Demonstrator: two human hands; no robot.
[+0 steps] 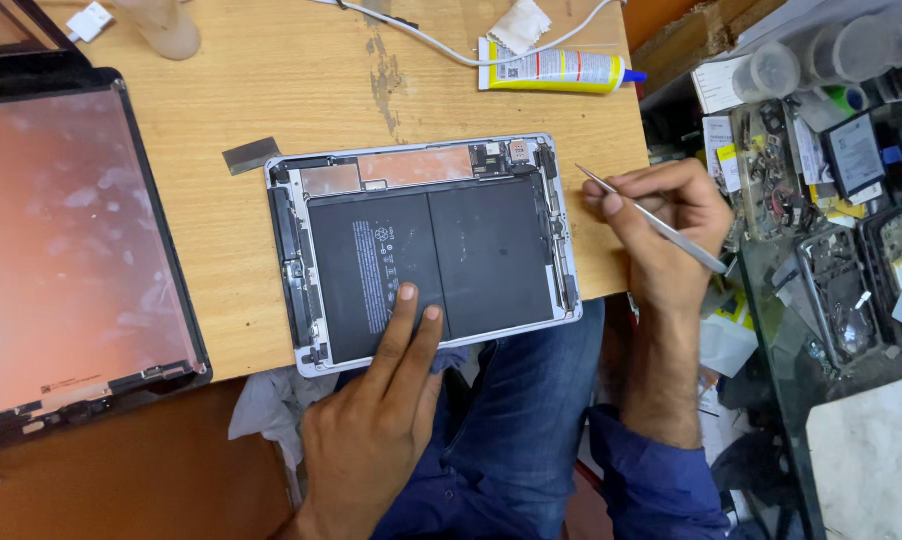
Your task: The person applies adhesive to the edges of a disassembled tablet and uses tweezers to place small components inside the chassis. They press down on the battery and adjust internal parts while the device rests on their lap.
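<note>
Right hand [671,225] grip pinched on metal tweezers [651,220], tip just off the opened tablet's [421,250] right edge. Left hand [381,420] holds nothing, two fingertips pressing the black battery [491,250]. Screen panel [71,250] already off, lying left on the table [271,90]. Battery and boards not yet removed. Glue tube [556,70] behind.

A pale wooden worktop [271,90] with a scuffed streak near its far edge carries the things. An opened tablet shell [423,250] lies flat near the front edge, its black battery cells showing, one corner jutting past the edge. Just beside its far left corner lies a small grey strip [250,155]. A detached screen panel [71,250] lies to the left. Farther back lie a yellow glue tube [556,70], a white cable [451,45], a crumpled cloth [521,25] and a white plug [89,20].
</note>
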